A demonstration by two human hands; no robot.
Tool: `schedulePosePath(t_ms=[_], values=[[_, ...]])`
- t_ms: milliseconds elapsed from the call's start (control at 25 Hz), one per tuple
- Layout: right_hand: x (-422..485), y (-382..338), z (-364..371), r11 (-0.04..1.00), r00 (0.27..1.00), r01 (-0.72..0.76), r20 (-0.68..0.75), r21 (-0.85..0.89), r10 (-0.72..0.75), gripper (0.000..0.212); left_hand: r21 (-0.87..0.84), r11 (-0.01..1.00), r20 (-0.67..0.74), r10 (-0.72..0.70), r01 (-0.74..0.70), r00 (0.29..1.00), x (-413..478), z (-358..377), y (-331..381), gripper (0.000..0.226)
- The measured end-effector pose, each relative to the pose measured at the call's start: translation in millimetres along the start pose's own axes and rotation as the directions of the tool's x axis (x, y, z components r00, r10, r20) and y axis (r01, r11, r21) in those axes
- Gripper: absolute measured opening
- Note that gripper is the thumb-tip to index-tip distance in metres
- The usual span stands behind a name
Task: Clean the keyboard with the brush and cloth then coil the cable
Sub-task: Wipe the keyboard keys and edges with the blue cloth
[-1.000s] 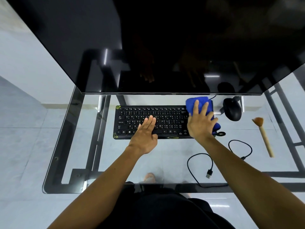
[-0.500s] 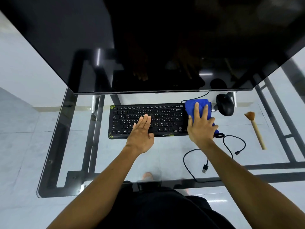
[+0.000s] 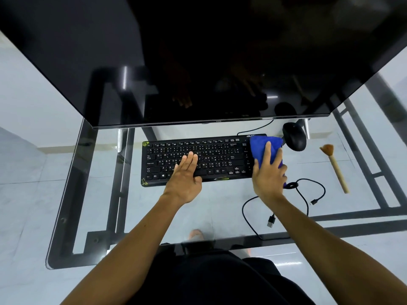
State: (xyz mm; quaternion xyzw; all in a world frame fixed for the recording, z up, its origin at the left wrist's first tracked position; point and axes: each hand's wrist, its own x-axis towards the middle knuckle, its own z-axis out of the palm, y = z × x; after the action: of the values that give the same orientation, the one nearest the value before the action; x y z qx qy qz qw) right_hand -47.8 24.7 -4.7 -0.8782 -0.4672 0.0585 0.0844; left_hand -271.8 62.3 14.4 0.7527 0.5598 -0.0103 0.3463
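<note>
A black keyboard (image 3: 211, 150) lies on the glass desk under the monitor's lower edge. My left hand (image 3: 186, 176) rests flat on its middle keys, fingers together, holding nothing. My right hand (image 3: 269, 172) presses a blue cloth (image 3: 259, 146) onto the keyboard's right end. A black cable (image 3: 307, 203) lies in loose loops on the glass right of my right wrist, its USB plug (image 3: 271, 221) near the front. The wooden-handled brush (image 3: 334, 166) lies alone further right.
A large dark monitor (image 3: 198, 62) overhangs the back of the desk. A black mouse (image 3: 294, 136) sits just right of the cloth. The glass desk (image 3: 88, 194) has a black metal frame; its front edge runs close to my body.
My right hand and the cloth have stayed on the keyboard's right end, shifting only slightly. My left hand keeps its place. The view has drifted a little.
</note>
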Motion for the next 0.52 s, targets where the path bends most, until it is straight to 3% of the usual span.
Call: schedulePosePath(t_ms=[200, 440, 520], values=[[-23, -36, 9, 0.997, 0.999, -0.031, -0.033, -0.076, 0.028, 0.071, 0.012, 1.000, -0.016, -0.003, 0.003, 1.000, -1, 2, 2, 0.065], [-25, 2, 1, 0.921, 0.955, 0.291, 0.029, -0.260, -0.294, 0.076, -0.020, 1.000, 0.001, 0.000, 0.000, 1.000, -3, -2, 4, 0.063], [-16, 8, -1, 0.947, 0.970, 0.241, 0.015, -0.214, -0.244, 0.076, -0.032, 0.999, 0.003, 0.005, -0.005, 1.000, -3, -2, 4, 0.063]])
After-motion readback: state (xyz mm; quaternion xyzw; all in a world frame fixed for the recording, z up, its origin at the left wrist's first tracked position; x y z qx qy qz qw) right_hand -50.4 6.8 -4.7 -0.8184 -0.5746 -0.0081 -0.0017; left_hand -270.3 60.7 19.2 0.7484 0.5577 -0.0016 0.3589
